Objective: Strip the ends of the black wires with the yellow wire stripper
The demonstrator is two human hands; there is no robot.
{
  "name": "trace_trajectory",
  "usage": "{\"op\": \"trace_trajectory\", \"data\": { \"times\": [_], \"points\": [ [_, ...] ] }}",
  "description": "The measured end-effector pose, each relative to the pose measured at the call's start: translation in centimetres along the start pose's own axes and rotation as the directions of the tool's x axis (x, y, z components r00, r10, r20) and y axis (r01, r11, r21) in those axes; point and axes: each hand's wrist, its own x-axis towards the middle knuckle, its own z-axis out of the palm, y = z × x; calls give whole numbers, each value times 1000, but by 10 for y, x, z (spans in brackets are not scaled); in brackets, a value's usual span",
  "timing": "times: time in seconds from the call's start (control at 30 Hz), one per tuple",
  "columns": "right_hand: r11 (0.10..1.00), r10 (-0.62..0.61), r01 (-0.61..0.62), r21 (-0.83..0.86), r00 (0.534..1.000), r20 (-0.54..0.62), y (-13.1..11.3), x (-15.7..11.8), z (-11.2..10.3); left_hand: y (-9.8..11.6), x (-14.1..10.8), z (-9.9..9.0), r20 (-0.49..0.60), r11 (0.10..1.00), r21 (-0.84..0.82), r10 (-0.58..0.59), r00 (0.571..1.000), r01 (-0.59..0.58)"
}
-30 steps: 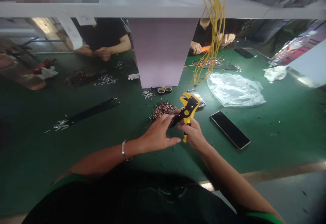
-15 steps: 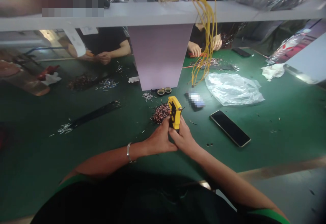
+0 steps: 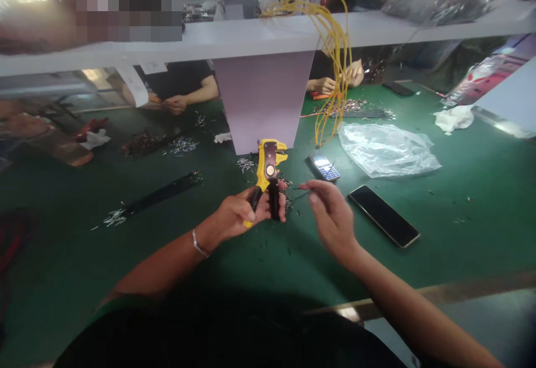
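Note:
My left hand [image 3: 238,211] is wrapped around the handles of a yellow and black wire stripper [image 3: 269,170]. Its jaws point up and to the right, apart from each other, with nothing visible between them. To the right of the tool, my right hand [image 3: 333,214] has its thumb and forefinger drawn together on a thin dark wire [image 3: 298,190], whose far end is hard to make out. Behind the stripper, a pile of coppery wire bits [image 3: 286,182] is mostly covered by the tool and my left fingers.
A smartphone [image 3: 383,215] and a keypad phone [image 3: 323,167] lie right of centre. Beyond are a clear plastic bag [image 3: 387,150] and hanging yellow cables [image 3: 341,49]. A bundle of black wires [image 3: 161,193] lies left. Co-workers' hands [image 3: 176,103] work across the green table, behind a pillar [image 3: 262,100].
My hands have moved apart. The wire stripper has turned sideways and shifted left in my left hand, while my right hand has moved right, away from it. The camera view has tilted up slightly.

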Motion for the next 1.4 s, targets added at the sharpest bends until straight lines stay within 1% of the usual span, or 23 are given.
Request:
{"op": "trace_trajectory", "data": {
  "times": [0.07,0.1,0.17,0.23,0.33,0.4,0.5,0.57,0.7,0.87,1.0,1.1,1.2,1.27,1.33,1.4],
  "points": [
    [990,60,-57,129,998,-18,3,3,-8,4,-3,-5,-5,999,-7,-35,999,35],
    [979,85,-84,184,996,2,5,4,-11,5,-6,-8,-16,999,9,-50,999,50],
    [962,132,-143,233,989,64,8,4,-15,3,-12,-11,-38,997,47,-66,997,68],
    [954,181,-208,218,974,136,10,3,-14,0,-19,-14,-49,996,52,-73,996,76],
    [936,264,-306,175,938,227,11,1,-9,-3,-25,-19,-38,997,19,-75,996,76],
    [922,297,-348,171,917,265,11,2,-4,-4,-27,-24,-31,997,4,-83,996,83],
    [903,314,-382,195,899,307,10,5,2,-6,-29,-32,-40,996,0,-92,995,92],
    [891,327,-404,209,889,322,11,7,6,-8,-30,-37,-57,997,11,-80,995,81],
    [872,372,-443,211,877,303,12,6,14,-16,-32,-42,-65,996,37,-80,995,82],
    [853,440,-503,139,837,326,12,2,18,-22,-32,-44,-51,991,92,-96,994,100],
    [831,477,-541,129,812,337,10,1,18,-23,-31,-46,-43,992,45,-116,992,117],
    [825,493,-551,126,810,316,8,1,18,-24,-31,-48,-66,993,9,-121,991,121],
    [832,501,-544,111,821,274,8,0,16,-26,-32,-50,-61,992,31,-117,991,119],
    [843,490,-527,108,836,248,8,-1,14,-27,-33,-50,-65,993,62,-99,993,103],
    [865,463,-493,93,855,233,5,1,10,-27,-34,-50,-104,992,100,-65,992,76],
    [913,384,-405,39,890,245,-5,6,8,-25,-29,-47,-173,984,175,-14,985,45]
  ]
}}
